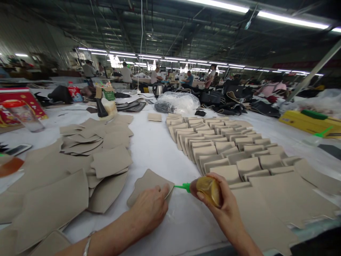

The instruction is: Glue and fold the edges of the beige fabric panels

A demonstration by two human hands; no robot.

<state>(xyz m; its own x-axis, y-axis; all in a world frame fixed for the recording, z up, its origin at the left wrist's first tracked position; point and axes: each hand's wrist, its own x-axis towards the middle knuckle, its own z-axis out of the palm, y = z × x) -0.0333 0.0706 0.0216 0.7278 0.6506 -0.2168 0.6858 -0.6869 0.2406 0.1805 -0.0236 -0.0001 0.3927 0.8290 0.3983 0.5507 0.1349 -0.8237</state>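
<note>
My right hand (226, 204) is closed round a glue bottle (209, 190), a soft clear squeeze bottle with amber liquid inside. It lies tilted nearly level, its thin green nozzle (182, 186) pointing left with the tip at the right corner of a beige leather piece (145, 185). My left hand (151, 206) grips that piece near the same corner, fingers on top; the thumb is hidden. To the left, more flat beige pieces (50, 199) lie in loose overlapping piles. On the right, folded beige pieces (213, 156) stand in close overlapping rows.
A white-covered table (160, 147) carries everything. At the left are a clear cup with a red lid (23, 115) and a phone (18, 149). Farther back lie a clear plastic bag (177, 102) and black bags (234, 96). A yellow box (306, 122) stands right. People work behind.
</note>
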